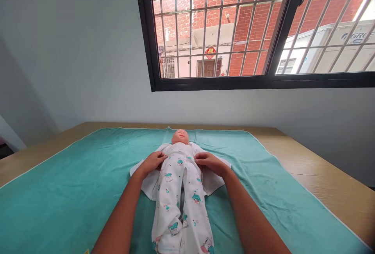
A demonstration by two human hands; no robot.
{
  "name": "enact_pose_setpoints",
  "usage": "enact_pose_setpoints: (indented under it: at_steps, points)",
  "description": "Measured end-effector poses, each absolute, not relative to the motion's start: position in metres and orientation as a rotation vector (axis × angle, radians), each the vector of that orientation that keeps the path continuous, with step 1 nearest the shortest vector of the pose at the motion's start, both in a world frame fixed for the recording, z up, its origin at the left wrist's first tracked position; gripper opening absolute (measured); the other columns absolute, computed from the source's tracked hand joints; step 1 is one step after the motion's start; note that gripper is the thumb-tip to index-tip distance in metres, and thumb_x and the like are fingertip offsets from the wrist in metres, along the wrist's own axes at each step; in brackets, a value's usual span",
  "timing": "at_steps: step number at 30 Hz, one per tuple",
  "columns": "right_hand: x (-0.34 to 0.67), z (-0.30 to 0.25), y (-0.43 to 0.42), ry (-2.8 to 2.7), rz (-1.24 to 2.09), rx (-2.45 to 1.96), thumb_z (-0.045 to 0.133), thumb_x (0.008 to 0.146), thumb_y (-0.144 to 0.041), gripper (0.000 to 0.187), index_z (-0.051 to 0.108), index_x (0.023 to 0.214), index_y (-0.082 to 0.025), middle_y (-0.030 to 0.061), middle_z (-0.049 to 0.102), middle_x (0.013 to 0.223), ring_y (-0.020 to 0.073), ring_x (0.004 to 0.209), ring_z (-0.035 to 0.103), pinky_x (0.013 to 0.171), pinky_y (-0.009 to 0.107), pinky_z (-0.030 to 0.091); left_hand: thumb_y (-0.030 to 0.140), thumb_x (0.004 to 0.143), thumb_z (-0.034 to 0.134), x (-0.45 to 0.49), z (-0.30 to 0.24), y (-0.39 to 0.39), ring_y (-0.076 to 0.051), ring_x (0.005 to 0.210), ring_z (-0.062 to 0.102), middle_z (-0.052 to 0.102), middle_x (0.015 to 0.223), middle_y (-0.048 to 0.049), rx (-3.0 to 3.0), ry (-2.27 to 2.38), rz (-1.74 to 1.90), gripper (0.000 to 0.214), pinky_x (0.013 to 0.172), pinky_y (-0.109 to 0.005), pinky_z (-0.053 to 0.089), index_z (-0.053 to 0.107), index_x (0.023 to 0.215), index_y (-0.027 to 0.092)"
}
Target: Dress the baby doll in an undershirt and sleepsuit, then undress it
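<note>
A baby doll (180, 136) lies on its back with its head toward the wall. White pants (170, 195) printed with small teal houses and animals cover its legs and reach up over its waist. A white top (209, 181) lies spread out under and beside the doll, partly hidden by the pants. At the left side of the pants' waist, my left hand (152, 161) has its fingers closed on the fabric. My right hand (210, 161) pinches the opposite side of the waist. Both thumbs are partly hidden.
A teal cloth (73, 191) with slight wrinkles lies under the doll, covering most of the wooden table (310, 160). Behind the table stands a pale wall (88, 70) with a black-framed, barred window (211, 83).
</note>
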State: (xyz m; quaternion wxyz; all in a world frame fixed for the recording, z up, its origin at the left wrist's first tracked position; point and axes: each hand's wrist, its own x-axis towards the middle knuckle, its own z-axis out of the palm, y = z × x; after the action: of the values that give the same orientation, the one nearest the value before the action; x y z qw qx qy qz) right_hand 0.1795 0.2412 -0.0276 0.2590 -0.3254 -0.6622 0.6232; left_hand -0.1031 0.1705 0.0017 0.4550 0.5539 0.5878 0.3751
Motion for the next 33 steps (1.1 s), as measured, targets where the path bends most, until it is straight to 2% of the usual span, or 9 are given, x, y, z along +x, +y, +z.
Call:
enact_pose_setpoints:
  at_steps: [4, 8, 13, 16, 18, 22, 28, 33]
  points:
    - [0.187, -0.032, 0.241, -1.846, 1.863, -0.916, 0.079, 0.06, -0.032, 0.029, 0.068, 0.082, -0.016, 0.0007, 0.063, 0.073, 0.0114, 0.064, 0.055, 0.058, 0.023, 0.042, 0.047, 0.068, 0.068, -0.107, -0.004, 0.16, -0.012, 0.062, 0.051, 0.057, 0.068, 0.0015, 1.294, 1.384, 0.869, 0.032, 0.057, -0.023, 0.042, 0.054, 0.069, 0.018]
    - [0.186, -0.037, 0.242, -1.85, 1.924, -0.959, 0.079, 0.061, -0.032, 0.028, 0.069, 0.082, -0.016, 0.0004, 0.066, 0.073, 0.012, 0.064, 0.059, 0.059, 0.023, 0.047, 0.038, 0.068, 0.071, -0.11, -0.016, 0.151, -0.012, 0.067, 0.055, 0.061, 0.075, 0.0009, 1.187, 1.289, 0.872, 0.027, 0.062, -0.023, 0.044, 0.057, 0.078, 0.017]
    - [0.19, -0.036, 0.244, -2.002, 1.957, -0.925, 0.08, 0.059, -0.031, 0.029, 0.074, 0.083, -0.015, 0.0019, 0.069, 0.078, 0.0141, 0.073, 0.062, 0.072, 0.025, 0.051, 0.029, 0.065, 0.071, -0.111, -0.026, 0.147, -0.015, 0.073, 0.06, 0.062, 0.076, 0.0007, 1.095, 1.163, 0.882, 0.026, 0.069, -0.028, 0.048, 0.057, 0.085, 0.018]
    - [0.191, -0.036, 0.244, -2.027, 1.971, -0.881, 0.08, 0.058, -0.029, 0.029, 0.075, 0.083, -0.015, 0.0016, 0.07, 0.08, 0.015, 0.074, 0.062, 0.076, 0.027, 0.051, 0.027, 0.064, 0.069, -0.105, -0.027, 0.148, -0.015, 0.071, 0.06, 0.063, 0.074, 0.0016, 1.095, 1.146, 0.985, 0.025, 0.067, -0.027, 0.047, 0.056, 0.083, 0.018]
    - [0.188, -0.038, 0.242, -1.976, 1.934, -0.923, 0.079, 0.059, -0.029, 0.027, 0.075, 0.082, -0.015, 0.0012, 0.069, 0.078, 0.0147, 0.071, 0.062, 0.073, 0.027, 0.051, 0.028, 0.064, 0.069, -0.1, -0.029, 0.15, -0.014, 0.066, 0.058, 0.062, 0.07, 0.0029, 1.085, 1.174, 1.085, 0.025, 0.062, -0.025, 0.045, 0.055, 0.082, 0.018]
    - [0.178, -0.046, 0.239, -1.869, 1.831, -0.9, 0.076, 0.062, -0.03, 0.023, 0.073, 0.078, -0.014, 0.0015, 0.067, 0.074, 0.0131, 0.066, 0.057, 0.066, 0.026, 0.048, 0.034, 0.06, 0.075, -0.095, -0.038, 0.156, -0.014, 0.06, 0.058, 0.064, 0.068, 0.0029, 1.064, 1.228, 1.252, 0.035, 0.056, -0.025, 0.043, 0.052, 0.082, 0.019]
    - [0.17, -0.054, 0.24, -1.73, 1.654, -0.863, 0.073, 0.064, -0.034, 0.022, 0.07, 0.074, -0.016, -0.0002, 0.063, 0.072, 0.0141, 0.069, 0.054, 0.066, 0.026, 0.045, 0.031, 0.052, 0.082, -0.094, -0.048, 0.16, -0.021, 0.079, 0.066, 0.071, 0.087, -0.0027, 1.042, 1.188, 1.288, 0.052, 0.066, -0.028, 0.049, 0.053, 0.092, 0.02]
    - [0.177, -0.048, 0.236, -1.662, 1.921, -0.809, 0.078, 0.061, -0.036, 0.033, 0.069, 0.086, -0.016, 0.0024, 0.065, 0.079, 0.0154, 0.072, 0.057, 0.068, 0.028, 0.046, 0.032, 0.053, 0.083, -0.092, -0.043, 0.156, -0.024, 0.093, 0.066, 0.07, 0.102, -0.0056, 1.049, 1.187, 1.255, 0.059, 0.074, -0.031, 0.052, 0.053, 0.103, 0.021]
